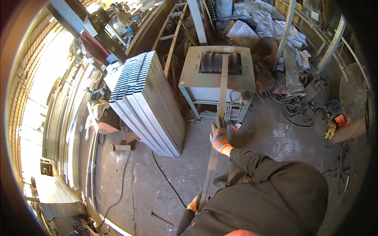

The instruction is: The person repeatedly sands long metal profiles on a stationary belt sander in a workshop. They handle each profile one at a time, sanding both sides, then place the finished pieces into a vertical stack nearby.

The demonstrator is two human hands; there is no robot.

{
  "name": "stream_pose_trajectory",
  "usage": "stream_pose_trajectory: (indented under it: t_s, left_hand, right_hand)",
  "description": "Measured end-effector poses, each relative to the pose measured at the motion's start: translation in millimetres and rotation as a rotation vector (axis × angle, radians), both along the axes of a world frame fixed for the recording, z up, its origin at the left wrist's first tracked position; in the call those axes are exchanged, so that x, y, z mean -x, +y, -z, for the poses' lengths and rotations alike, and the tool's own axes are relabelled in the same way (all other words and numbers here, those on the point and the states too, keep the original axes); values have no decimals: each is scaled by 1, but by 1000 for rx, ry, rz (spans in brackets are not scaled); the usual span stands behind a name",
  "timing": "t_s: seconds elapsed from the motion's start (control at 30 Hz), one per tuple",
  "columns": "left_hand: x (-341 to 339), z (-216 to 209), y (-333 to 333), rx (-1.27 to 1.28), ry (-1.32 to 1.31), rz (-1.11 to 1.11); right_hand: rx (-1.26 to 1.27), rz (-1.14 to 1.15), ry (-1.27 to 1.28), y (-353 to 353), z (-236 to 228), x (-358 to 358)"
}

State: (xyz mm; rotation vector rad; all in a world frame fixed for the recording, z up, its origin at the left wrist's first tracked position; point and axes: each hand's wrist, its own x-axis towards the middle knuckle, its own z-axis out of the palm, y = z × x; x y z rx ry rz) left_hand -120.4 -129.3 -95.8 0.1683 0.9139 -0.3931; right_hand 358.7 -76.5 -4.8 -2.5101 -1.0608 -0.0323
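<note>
A long, flat metal bar (222, 92) slants away from me. Its far end lies over the top opening of a box-shaped machine (189, 78), where a dark ribbed roller (212, 63) shows. My right hand (219, 135), in a grey and orange work glove, rests on the middle of the bar with its fingers stretched along it. Close to my body, my gloved left hand (193, 202) is closed around the bar near its lower end; part of that hand is hidden.
Left of the machine stands a tall stack of metal tubes (157, 106). Ladder rails (173, 43) lean behind it. Coiled cables (297, 110) and a caged fan (352, 84) are at right. A thin cable (167, 179) and a short strip (162, 218) lie on the floor.
</note>
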Motion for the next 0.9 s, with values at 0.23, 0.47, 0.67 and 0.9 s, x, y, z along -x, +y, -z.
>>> stream_pose_trajectory:
  t_s: [0.23,0.47,0.67,0.9]
  left_hand:
    - [-60,-55,53,-849,58,353]
    - [-310,-73,127,-1871,-31,830]
    - [-543,-60,211,-2222,-309,939]
    - [-691,-80,252,-1660,-5,607]
  right_hand:
    - [-308,-3,-49,8,19,-76]
    - [-108,-122,-133,146,31,-320]
    - [37,78,-229,256,31,-548]
    - [157,43,-333,308,43,-680]
